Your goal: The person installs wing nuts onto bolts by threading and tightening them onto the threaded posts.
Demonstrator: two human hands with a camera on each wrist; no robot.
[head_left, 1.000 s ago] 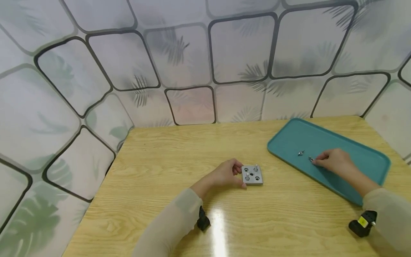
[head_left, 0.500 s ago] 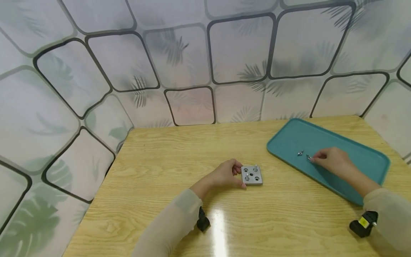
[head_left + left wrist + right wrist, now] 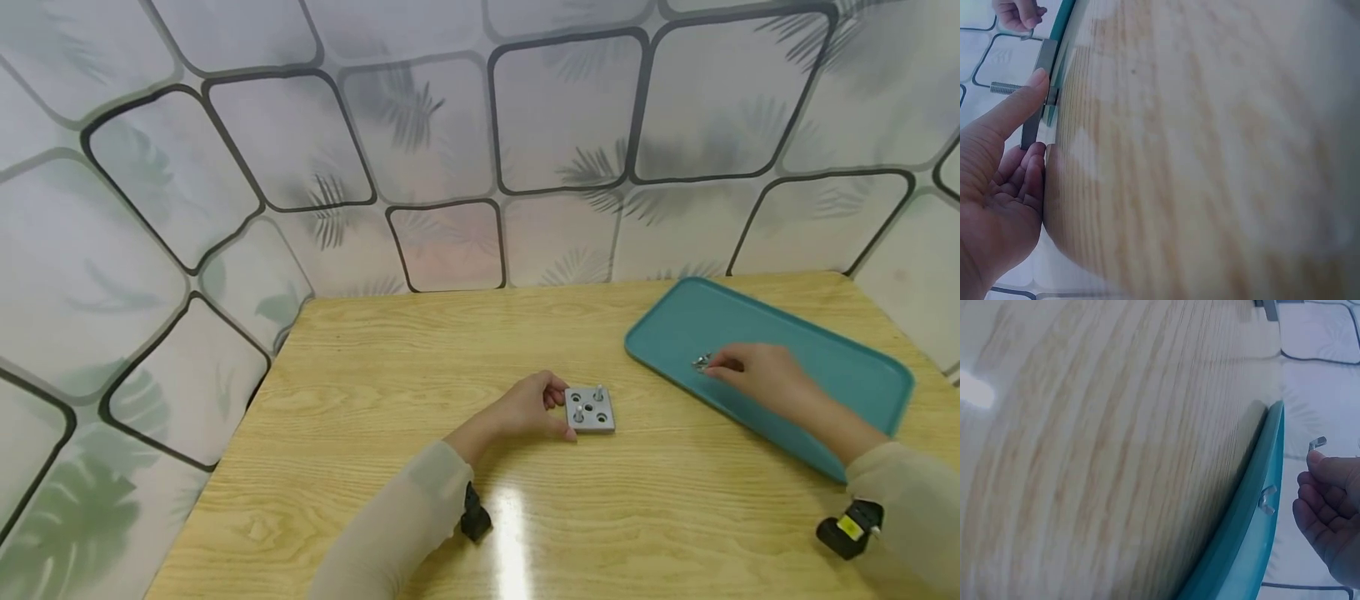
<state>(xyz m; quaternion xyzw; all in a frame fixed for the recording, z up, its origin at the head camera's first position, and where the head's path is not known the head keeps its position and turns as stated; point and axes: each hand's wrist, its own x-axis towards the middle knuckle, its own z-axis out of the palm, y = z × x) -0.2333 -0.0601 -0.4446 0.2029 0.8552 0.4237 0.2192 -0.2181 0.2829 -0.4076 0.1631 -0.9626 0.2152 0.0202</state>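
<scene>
A square grey metal plate (image 3: 589,426) with several holes lies on the wooden table. Two bolts stand upright in it; the threaded shank of one bolt (image 3: 1005,88) shows in the left wrist view. My left hand (image 3: 525,407) grips the plate's left side between thumb and fingers. Over the teal tray, my right hand (image 3: 761,373) pinches a small metal wing nut (image 3: 1317,444) between thumb and fingertip. A second wing nut (image 3: 1267,500) rests in the tray, just beside the right fingertips. In the head view the two wing nuts nearly overlap.
The teal tray (image 3: 847,367) with a low raised rim sits at an angle on the right of the wooden table (image 3: 420,358). Patterned fabric walls (image 3: 442,133) rise behind and to the left. A black camera (image 3: 849,529) is strapped to the right wrist.
My right hand has moved a little left across the tray with a wing nut, closer to the other one. The left hand and the plate have stayed put.
</scene>
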